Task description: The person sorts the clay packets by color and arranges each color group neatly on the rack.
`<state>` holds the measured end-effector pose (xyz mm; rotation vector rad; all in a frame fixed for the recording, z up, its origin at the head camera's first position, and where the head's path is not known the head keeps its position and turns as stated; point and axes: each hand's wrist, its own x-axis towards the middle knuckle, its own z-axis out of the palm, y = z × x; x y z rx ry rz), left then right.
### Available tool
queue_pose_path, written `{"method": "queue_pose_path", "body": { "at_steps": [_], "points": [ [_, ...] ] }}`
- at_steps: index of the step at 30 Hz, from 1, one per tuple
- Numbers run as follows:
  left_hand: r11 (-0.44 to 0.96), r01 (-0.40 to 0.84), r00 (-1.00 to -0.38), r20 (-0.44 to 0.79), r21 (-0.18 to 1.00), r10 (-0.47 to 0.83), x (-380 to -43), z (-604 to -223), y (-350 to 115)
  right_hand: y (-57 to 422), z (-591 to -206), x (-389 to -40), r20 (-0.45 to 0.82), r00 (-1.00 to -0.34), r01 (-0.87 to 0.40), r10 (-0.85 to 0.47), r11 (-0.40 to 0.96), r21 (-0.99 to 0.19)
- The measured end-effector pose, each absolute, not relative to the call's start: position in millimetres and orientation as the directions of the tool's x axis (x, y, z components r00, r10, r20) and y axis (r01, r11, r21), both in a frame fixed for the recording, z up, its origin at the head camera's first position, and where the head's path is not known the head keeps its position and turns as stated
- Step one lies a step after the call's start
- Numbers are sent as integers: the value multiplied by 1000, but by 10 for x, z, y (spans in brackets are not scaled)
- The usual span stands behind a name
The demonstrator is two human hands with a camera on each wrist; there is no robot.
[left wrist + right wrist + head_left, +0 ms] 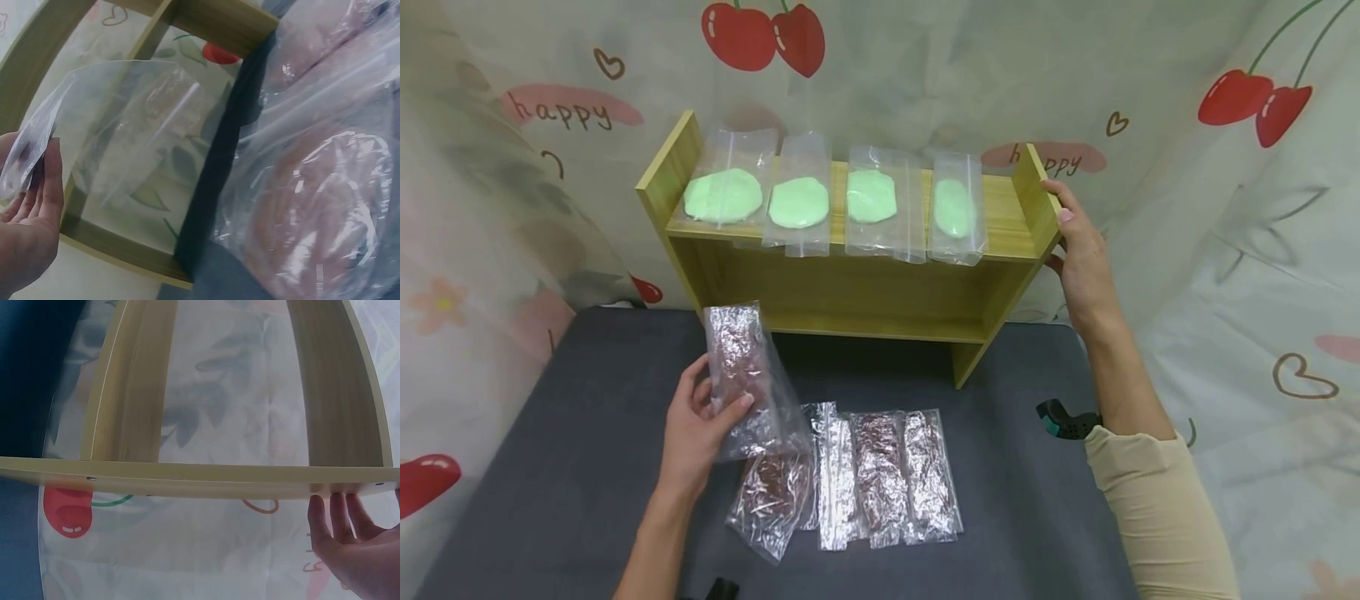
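Note:
My left hand [696,425] grips a clear plastic bag [737,358] with flat, dark reddish-brown contents, thumb across its front. It is raised before the shelf's left part, above other bags. A light wooden shelf [865,325] stands at the back of the dark table. My right hand [1084,267] touches the outer face of its right side panel; in the right wrist view the fingertips [317,506] meet that panel. Four clear bags would be several: pale green flat pieces in clear bags [726,196] lie in a row on the upper board.
Several shiny clear bags [880,475] with brown contents lie on the dark table [550,467] in front of the shelf; a larger one [771,496] is at their left. A printed curtain [910,75] hangs behind. A black strap device [1067,421] is at the right wrist.

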<state>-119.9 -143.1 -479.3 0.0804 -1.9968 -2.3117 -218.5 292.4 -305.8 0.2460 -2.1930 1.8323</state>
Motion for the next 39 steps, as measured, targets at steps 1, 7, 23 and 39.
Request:
{"method": "queue_pose_path", "body": {
  "at_steps": [1, 7, 23, 39],
  "points": [
    [-135, 34, -995, 20, 990, -101, -1218, -4775, -1431, 2927, -3061, -2184, 313, -949, -300, 45, 184, -936],
    [-80, 56, -994, 48, 995, -98, -1323, -4677, -1434, 2936, -3077, -2188, 310, -950, -298, 39, 191, -935],
    [46, 104, -986, 109, 994, -125, -1761, -4534, -1373, 2935, -3080, -2174, 317, -948, -305, 30, 193, -933],
    [265, 11, -951, 92, 964, -296, -2211, -4564, -1217, 2950, -3077, -2198, 323, -946, -311, 25, 203, -928]
  ]
}}
